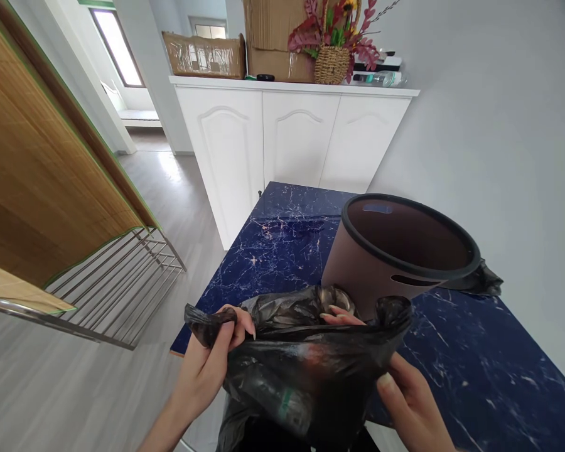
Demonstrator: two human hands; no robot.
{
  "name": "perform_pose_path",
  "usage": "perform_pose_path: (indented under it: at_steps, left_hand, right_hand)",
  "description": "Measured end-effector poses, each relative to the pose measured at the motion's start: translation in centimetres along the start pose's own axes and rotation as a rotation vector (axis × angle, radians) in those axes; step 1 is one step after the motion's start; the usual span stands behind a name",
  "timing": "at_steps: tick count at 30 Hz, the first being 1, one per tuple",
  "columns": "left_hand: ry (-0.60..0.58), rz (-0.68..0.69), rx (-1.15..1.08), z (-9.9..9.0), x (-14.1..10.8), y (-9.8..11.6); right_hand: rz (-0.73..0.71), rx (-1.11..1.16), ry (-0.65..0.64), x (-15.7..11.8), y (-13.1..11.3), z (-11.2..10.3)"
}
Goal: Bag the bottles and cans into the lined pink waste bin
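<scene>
A black plastic garbage bag hangs between my two hands at the near edge of the blue table. Through its thin film show a clear bottle with a green label and something reddish. My left hand is closed around a bunched corner of the bag. On the other side, my right hand grips the bag near its right corner, with some fingers behind the film. Just beyond the bag stands a brown trash can with a black rim, upright and open at the top.
The table has a dark blue marbled top. More black plastic lies behind the can. A white cabinet at the back bears cardboard boxes, a flower basket and a bottle. A metal rack stands left.
</scene>
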State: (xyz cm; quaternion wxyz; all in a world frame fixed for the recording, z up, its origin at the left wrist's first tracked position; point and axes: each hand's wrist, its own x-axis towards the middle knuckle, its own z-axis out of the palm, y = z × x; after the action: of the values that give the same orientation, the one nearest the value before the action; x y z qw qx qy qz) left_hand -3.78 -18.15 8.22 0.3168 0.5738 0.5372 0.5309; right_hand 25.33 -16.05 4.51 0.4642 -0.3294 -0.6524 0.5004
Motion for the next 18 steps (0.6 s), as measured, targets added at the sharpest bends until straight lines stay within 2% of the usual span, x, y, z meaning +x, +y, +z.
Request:
perform_pose_path:
  at_steps: [3,5,7,10,12,15,18]
  left_hand:
    - [-0.006,-0.011,0.005,0.1,0.1,-0.3]
    - [-0.014,-0.015,0.017,0.2,0.2,-0.3]
    - [-0.03,-0.02,0.03,0.4,0.3,-0.1]
    - [-0.069,-0.042,0.061,0.6,0.4,0.5]
    - [-0.112,-0.066,0.076,0.8,0.4,0.9]
    - [-0.179,-0.087,0.097,1.1,0.2,1.2]
    - [-0.208,-0.086,0.113,1.3,0.1,1.4]
  right_hand:
    - [-0.101,-0.123,0.04,0.4,0.3,0.3]
    - [-0.129,-0.14,0.019,1.2,0.2,0.5]
    - [-0.172,-0.058,-0.026,2.1,-0.2,0.7]
    - [-0.223,0.217,-0.08,3.3,-1.2,1.4]
    - [-0.164,0.417,-0.119,3.9,-1.7,2.1]
    - [0.012,0.63,-0.155,4.9,-2.1,3.5]
    - [0.206,0.583,-0.105,5.9,-2.2,4.5]
